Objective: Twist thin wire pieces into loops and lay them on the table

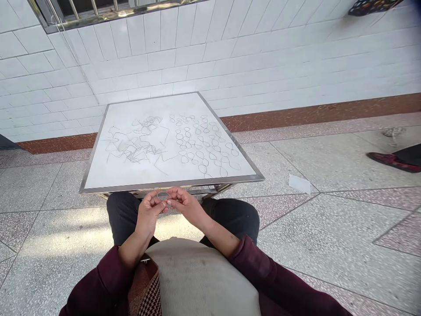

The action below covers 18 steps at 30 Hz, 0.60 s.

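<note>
My left hand [150,210] and my right hand [184,204] meet just off the near edge of the table, above my lap. Both are closed, thumbs and fingertips pinching a thin wire [162,195] that barely shows between them; its exact shape is hidden by the fingers. On the white tabletop [138,98] beyond, a loose tangle of bent thin wires [138,147] lies to the left. To the right, many wires twisted into figure-eight loops [204,140] are spread out in rough rows.
The table has a grey metal rim [177,182] and stands against a white tiled wall [263,74]. A barred window [98,11] is at upper left. On the terrazzo floor lies a white scrap [299,184]. Another person's shoe [393,161] shows at far right.
</note>
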Tool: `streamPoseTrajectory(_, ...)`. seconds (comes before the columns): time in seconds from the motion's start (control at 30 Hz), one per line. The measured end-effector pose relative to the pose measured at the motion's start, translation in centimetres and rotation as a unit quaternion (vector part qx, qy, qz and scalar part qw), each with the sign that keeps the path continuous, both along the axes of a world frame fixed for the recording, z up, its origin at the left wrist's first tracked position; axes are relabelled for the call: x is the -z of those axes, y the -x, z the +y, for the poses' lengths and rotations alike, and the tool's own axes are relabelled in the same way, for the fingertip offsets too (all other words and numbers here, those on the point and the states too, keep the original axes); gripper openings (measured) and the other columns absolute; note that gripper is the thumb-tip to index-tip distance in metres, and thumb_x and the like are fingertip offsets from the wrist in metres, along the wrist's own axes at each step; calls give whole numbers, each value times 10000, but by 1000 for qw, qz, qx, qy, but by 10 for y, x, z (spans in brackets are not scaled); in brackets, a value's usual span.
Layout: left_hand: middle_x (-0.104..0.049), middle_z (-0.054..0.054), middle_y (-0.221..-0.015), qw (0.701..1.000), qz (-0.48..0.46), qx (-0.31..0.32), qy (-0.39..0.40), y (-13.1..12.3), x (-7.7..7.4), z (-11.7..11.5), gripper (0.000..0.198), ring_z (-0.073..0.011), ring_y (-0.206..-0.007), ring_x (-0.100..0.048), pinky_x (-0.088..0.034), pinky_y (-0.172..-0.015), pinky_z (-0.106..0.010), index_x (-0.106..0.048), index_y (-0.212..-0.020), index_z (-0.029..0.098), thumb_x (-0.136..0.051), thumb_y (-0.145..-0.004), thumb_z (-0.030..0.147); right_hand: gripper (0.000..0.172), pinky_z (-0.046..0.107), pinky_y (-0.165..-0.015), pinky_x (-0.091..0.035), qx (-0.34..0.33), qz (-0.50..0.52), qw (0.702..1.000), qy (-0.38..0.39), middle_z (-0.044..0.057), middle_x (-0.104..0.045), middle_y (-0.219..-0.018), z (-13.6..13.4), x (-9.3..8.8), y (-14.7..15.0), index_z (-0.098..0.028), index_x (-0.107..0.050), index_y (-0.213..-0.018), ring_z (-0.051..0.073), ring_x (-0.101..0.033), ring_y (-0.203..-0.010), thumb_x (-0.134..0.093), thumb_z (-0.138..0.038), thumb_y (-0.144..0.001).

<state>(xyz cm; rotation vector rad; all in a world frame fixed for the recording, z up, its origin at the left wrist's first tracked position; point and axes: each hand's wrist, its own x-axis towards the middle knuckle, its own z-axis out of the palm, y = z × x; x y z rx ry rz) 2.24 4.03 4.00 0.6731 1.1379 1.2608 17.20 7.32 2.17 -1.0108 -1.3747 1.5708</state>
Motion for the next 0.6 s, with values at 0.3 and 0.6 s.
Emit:
streamPoseTrajectory(0.3,-631,57,-639,999,-25,-9,-30,0,-14,30,599,-111,-612,-627,-519,-701,-284,-592,-1183,136,-839,-660,292,225,329,-730,-501,23,5,1000,14,0,-632,-849,25,-21,3,-231,-617,-987,154,-612,-770,-682,-332,-796)
streamPoseTrajectory(0.6,-717,-36,-853,999,-46,23,-10,8,-13,51,651,-184,-835,-697,-540,-811,-346,-535,-1302,157,-798,-730,321,219,312,-730,-487,53,-11,997,45,0,-629,-844,49,-29,2,-214,-638,-944,149,-585,-793,-693,-339,-773)
